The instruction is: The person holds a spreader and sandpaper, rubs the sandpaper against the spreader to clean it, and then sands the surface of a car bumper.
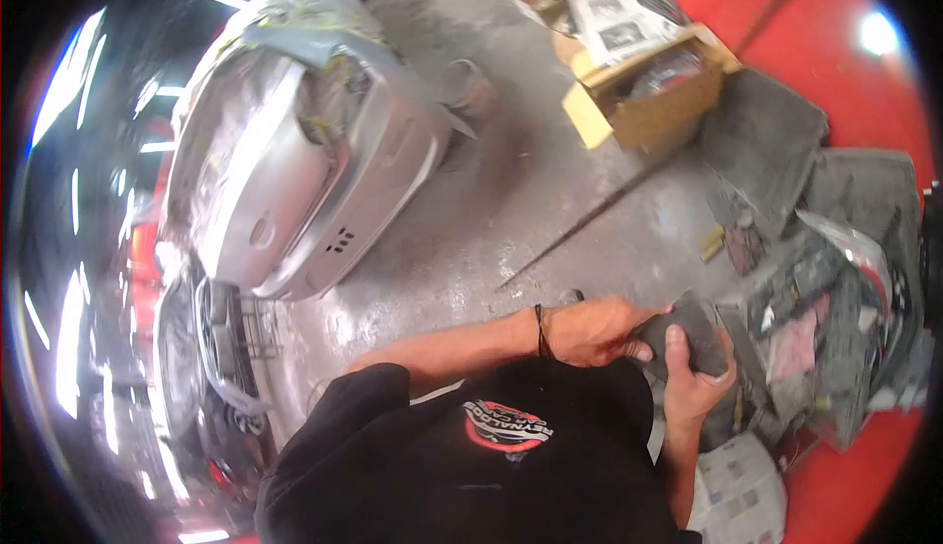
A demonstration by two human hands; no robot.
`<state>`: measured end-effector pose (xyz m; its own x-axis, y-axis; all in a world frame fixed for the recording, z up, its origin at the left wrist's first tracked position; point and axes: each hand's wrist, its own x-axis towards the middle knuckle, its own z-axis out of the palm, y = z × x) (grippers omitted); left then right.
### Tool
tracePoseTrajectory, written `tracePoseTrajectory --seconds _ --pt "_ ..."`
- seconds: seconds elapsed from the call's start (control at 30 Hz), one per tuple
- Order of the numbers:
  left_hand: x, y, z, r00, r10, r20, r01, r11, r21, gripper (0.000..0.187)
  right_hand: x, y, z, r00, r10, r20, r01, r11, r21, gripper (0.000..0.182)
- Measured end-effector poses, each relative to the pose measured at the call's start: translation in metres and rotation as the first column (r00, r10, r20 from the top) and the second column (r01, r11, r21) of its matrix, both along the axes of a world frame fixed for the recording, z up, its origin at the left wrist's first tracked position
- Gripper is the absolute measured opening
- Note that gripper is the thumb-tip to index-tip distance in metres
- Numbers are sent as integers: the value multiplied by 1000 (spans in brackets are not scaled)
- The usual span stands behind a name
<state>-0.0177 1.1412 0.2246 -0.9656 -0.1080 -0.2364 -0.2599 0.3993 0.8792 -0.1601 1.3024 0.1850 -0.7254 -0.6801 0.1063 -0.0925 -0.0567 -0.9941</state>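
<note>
A dark grey sheet (700, 323), resembling sandpaper, is held in front of my body on the right. My right hand (695, 384) grips its lower part, with the thumb pressed flat over the face and the fingers wrapped behind. From the left, my left hand (594, 333) reaches across, a dark band on its wrist. Its index finger stretches to the sheet's upper edge, and its thumb and fingers close on the near side of the grey material. The fingers behind the sheet are hidden.
A silver car body (344, 220), partly masked with plastic, stands ahead on the left. An open cardboard box (668, 107) sits on the floor ahead right, near newspaper (614, 19). Dark mats (761, 146), a car light (855, 249) and scraps lie at the right.
</note>
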Motion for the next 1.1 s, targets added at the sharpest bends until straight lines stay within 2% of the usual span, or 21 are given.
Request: tracePoseTrajectory --seconds 0.07,0.1,0.13,0.17,0.2,0.23,0.27,0.33,0.43,0.47,0.57,0.6,0.67,0.7,0.73,0.77,0.9,0.97,1.0,1.03,1.1 --pt "2 -13 2 995 -37 91 31 997 64 50 -11 -14 -5 995 89 -34 -87 995 50 26" --pt "4 -12 2 994 101 49 -103 995 21 51 -13 -21 -6 991 123 -48 -119 989 83 28" --pt "6 -6 -3 974 227 0 -226 974 -14 52 -15 -34 -9 993 81 90 -85 995 43 29" --pt "6 -1 -9 939 340 -50 -342 939 -42 53 -12 -52 -7 973 -27 230 38 998 -45 28" --pt "4 2 -16 909 375 -180 -396 913 -97 50 -11 -64 1 929 -21 370 61 994 -96 27" --pt "6 -1 -18 924 357 -136 -371 923 -101 51 -11 -72 7 865 -5 502 88 986 -141 27" --pt "9 -5 -16 936 339 -90 -347 932 -104 52 -16 -72 2 923 96 373 -54 991 -122 27" --pt "26 -15 -30 966 252 -52 -254 967 -35 49 -24 -60 -12 940 318 120 -319 948 -15 27" --pt "22 -27 -36 998 55 -17 -55 998 -8 41 -31 -70 2 892 446 68 -446 895 -16 28" --pt "19 -25 -24 988 154 -22 -151 983 106 36 -38 -70 -1 904 427 28 -427 904 4 28" --pt "12 -32 -3 945 323 58 -328 936 126 35 -57 -77 1 981 166 -104 -183 965 -186 34" --pt "14 -35 -6 917 398 33 -396 895 205 35 -60 -78 3 984 179 -15 -177 947 -267 36" --pt "18 -40 6 848 503 169 -529 825 198 39 -66 -76 8 969 196 152 -121 908 -401 41" --pt "18 -41 8 814 531 236 -576 791 204 42 -65 -76 9 990 138 14 -128 946 -299 43" --pt "22 -43 -5 807 559 191 -591 763 262 40 -62 -76 11 986 93 -135 -116 977 -180 45" --pt "24 -44 -9 796 580 174 -603 732 318 39 -57 -79 20 945 174 -277 -193 980 -45 47" --pt "23 -51 3 747 649 147 -612 583 535 39 -34 -84 32 862 494 -112 -477 867 146 45" --pt "33 -64 -1 755 631 180 -609 572 549 40 -30 -87 24 776 628 -55 -602 764 232 45" --pt "39 -72 -4 773 597 216 -609 601 518 42 -29 -87 25 772 634 -37 -605 752 261 39" --pt "44 -78 -8 784 568 252 -610 626 486 44 -29 -90 26 775 607 -179 -546 784 295 36" --pt "53 -85 -16 769 585 258 -615 567 548 49 -27 -96 29 715 533 -453 -427 846 320 33"
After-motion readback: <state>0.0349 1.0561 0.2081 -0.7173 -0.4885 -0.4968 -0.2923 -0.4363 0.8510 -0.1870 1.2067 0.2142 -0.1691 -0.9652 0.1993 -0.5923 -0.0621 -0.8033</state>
